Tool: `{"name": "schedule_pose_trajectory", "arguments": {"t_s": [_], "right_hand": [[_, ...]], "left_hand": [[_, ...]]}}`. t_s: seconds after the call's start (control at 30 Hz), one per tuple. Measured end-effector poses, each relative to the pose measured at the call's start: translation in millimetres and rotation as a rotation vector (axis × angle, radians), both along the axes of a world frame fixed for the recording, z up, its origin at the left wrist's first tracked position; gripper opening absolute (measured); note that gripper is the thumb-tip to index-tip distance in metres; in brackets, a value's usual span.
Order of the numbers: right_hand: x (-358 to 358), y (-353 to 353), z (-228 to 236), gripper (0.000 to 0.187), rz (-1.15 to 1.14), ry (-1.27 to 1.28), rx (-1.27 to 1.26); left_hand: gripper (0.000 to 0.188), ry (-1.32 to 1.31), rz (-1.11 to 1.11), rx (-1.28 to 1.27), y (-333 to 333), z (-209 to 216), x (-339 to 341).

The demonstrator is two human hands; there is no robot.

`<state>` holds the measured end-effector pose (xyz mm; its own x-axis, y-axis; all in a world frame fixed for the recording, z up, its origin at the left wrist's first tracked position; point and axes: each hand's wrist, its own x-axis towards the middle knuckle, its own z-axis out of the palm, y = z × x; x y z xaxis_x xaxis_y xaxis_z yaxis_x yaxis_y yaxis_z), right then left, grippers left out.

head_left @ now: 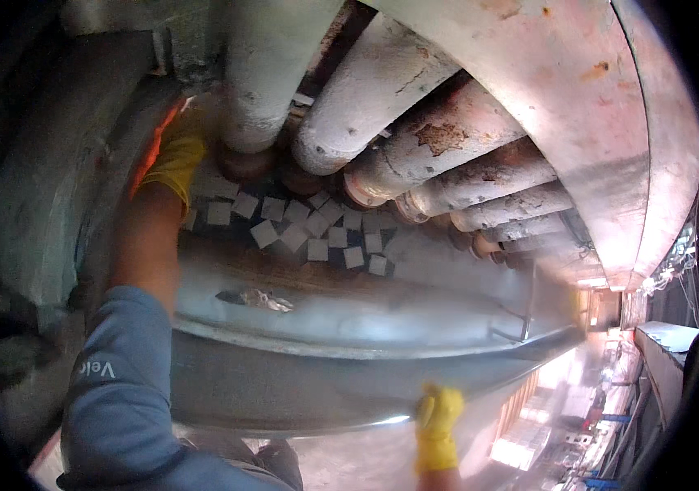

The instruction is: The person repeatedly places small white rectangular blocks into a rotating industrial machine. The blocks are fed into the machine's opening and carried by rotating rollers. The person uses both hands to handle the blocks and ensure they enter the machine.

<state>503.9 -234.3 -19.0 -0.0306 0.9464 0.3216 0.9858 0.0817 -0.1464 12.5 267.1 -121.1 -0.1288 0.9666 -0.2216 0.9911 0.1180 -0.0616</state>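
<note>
My left hand [176,160], in a yellow glove, reaches up and away beside a thin glowing orange strip [155,147]. Haze and shadow cover its fingers, so I cannot see what it touches. Past its wrist, several pale square pieces [317,250] lie scattered on a dark surface under thick pipes. My right hand [439,413], also in a yellow glove, is at the outer rim of a long metal ledge [284,385]. Its fingers are curled. Whether they grip the rim or something small does not show.
A row of thick, rust-flaked pipes [378,90] hangs over the pale pieces. A broad curved metal beam [546,74] crosses at upper right. An oval opening with crumpled greyish material [267,300] interrupts the ledge. A dark metal wall [30,164] stands close on the left.
</note>
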Motion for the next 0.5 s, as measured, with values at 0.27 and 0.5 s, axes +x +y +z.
{"name": "schedule_pose_trajectory", "arguments": {"t_s": [0.27, 0.5], "right_hand": [[-6.2, -25.1, 7.0, 0.047, -0.060, 0.011, -0.129], [-9.6, -44.8, 8.3, 0.049, -0.067, 0.061, -0.179]], "left_hand": [[0.056, 0.153, -0.116, 0.122, 7.9, -27.2, 5.7], [0.060, 0.186, -0.048, 0.401, 0.2, -115.5, -39.8]]}}
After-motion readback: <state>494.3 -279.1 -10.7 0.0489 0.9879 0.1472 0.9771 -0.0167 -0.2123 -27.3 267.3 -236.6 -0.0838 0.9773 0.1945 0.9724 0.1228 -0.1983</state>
